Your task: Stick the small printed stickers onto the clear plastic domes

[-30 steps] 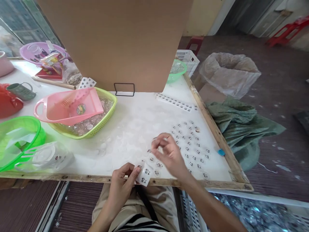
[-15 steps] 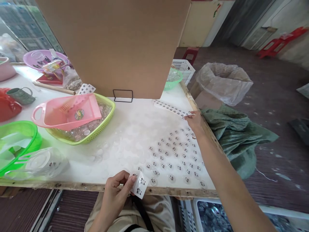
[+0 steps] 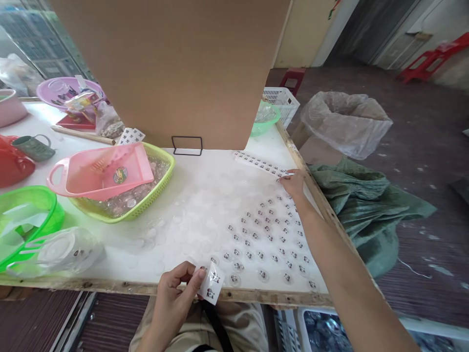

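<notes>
My left hand point(image 3: 179, 288), at the table's front edge, pinches a small piece of panda sticker sheet point(image 3: 211, 283) between thumb and fingers. Farther off, near the table's right edge, my right hand point(image 3: 293, 183) has its fingertips closed at the near end of a long white strip of panda stickers point(image 3: 256, 162). That strip lies on the white tabletop point(image 3: 205, 186). Between my hands, many small clear round discs point(image 3: 263, 275) are spread out, each bearing a panda print. Plain clear discs point(image 3: 150, 239) lie to the left.
A tall cardboard sheet point(image 3: 176, 73) stands at the back by a black wire stand point(image 3: 187, 152). On the left are a yellow-green basket point(image 3: 161, 183) holding a pink scoop point(image 3: 98, 178), a green basket point(image 3: 54, 215) and a plastic bag point(image 3: 69, 249). A wooden rim point(image 3: 267, 296) edges the table.
The camera view has shifted slightly, so the floor items on the right appear a little farther right. Both hands keep nearly the same pose and grip.
</notes>
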Action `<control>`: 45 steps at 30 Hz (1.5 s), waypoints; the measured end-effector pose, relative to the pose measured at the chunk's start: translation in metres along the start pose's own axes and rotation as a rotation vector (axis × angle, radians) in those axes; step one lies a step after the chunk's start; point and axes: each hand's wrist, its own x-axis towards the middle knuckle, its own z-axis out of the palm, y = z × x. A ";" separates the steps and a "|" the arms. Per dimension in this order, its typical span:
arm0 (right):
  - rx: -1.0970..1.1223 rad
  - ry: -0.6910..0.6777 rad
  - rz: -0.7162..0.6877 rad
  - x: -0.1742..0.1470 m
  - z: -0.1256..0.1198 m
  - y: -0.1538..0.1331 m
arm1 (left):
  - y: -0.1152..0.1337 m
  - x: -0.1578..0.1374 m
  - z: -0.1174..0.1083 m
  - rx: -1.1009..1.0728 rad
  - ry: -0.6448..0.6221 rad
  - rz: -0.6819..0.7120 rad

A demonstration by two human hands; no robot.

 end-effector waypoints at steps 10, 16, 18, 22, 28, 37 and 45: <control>-0.186 -0.094 0.005 0.000 0.001 -0.010 | 0.001 0.001 0.002 0.004 0.005 -0.012; -0.248 -0.062 -0.043 -0.011 -0.014 -0.016 | -0.002 -0.001 0.000 -0.009 0.021 -0.018; -0.241 -0.090 -0.068 -0.017 -0.016 -0.018 | -0.002 -0.001 0.000 -0.012 0.016 -0.021; -0.219 -0.235 -0.053 -0.027 -0.014 -0.025 | -0.002 -0.002 0.001 -0.033 -0.010 -0.037; -0.269 -0.315 -0.021 -0.029 -0.009 -0.030 | -0.002 -0.003 0.000 -0.019 0.004 -0.010; -0.429 -0.311 -0.089 -0.028 0.002 -0.025 | -0.006 -0.001 0.000 -0.013 -0.028 -0.039; -0.541 -0.276 -0.211 -0.026 -0.003 -0.029 | -0.006 -0.003 -0.001 -0.042 -0.004 -0.042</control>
